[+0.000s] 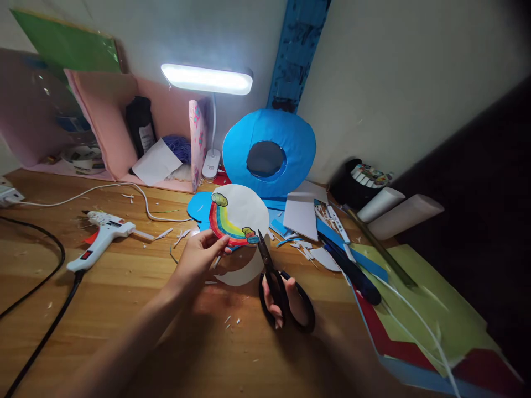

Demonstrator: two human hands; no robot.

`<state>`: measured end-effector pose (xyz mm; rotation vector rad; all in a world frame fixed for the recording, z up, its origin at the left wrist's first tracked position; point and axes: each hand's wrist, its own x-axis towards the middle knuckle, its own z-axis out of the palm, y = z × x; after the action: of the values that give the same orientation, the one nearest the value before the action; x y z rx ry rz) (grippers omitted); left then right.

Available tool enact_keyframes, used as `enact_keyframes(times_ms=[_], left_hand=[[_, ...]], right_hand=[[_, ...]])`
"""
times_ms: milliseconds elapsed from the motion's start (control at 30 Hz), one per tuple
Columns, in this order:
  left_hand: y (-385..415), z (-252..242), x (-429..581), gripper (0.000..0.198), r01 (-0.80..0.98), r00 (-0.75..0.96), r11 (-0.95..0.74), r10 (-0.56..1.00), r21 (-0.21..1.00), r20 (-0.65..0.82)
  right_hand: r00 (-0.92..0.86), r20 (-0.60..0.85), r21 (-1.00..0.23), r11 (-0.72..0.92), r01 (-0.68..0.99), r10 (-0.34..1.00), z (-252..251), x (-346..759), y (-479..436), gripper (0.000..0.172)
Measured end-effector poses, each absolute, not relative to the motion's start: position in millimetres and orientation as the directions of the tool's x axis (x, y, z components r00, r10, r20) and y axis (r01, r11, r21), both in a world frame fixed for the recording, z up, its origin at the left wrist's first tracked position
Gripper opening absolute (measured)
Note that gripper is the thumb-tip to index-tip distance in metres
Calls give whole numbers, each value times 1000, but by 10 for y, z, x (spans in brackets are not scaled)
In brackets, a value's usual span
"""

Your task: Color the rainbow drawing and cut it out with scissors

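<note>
My left hand point(203, 251) pinches the lower edge of a round white paper point(246, 207) that has a painted rainbow point(220, 225) with a cloud at either end. Black-handled scissors point(271, 271) are in my right hand point(282, 301), its fingers through the loops. Their blades point up and meet the paper's edge beside the lower right cloud; whether they are parted is hard to tell. Below the paper, a curved white offcut point(240, 272) shows near the tabletop.
A glue gun point(102, 237) lies at left with its black cord. Behind stand a lit lamp point(207, 78), a blue cardboard ring point(298, 143) and pink shelving point(103, 121). Paper scraps, a dark blue-handled tool point(352, 273), white rolls point(404, 216) and coloured sheets point(435, 293) crowd the right.
</note>
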<state>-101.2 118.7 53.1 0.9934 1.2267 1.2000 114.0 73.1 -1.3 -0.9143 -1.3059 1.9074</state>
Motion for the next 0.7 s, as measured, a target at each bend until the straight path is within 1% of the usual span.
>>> enact_keyframes(times_ms=[133, 267, 367, 533, 700], left_hand=[[1187, 544, -1020, 36, -129, -44, 155, 986, 979, -162], [1186, 565, -1019, 40, -136, -33, 184, 981, 973, -190], [1183, 565, -1017, 42, -141, -26, 201, 978, 969, -207], [1181, 531, -1012, 42, -143, -6, 223, 974, 964, -226], [1160, 497, -1007, 41, -145, 37, 249, 969, 958, -246]], right_hand=[[-554, -152, -946, -283, -158, 818, -3, 1158, 733, 74], [-561, -168, -955, -274, -111, 811, -2, 1166, 741, 73], [-557, -159, -954, -272, -126, 815, -29, 1177, 743, 71], [-554, -123, -948, -263, -179, 823, -107, 1185, 737, 72], [-536, -110, -956, -237, -174, 837, -151, 1176, 734, 69]])
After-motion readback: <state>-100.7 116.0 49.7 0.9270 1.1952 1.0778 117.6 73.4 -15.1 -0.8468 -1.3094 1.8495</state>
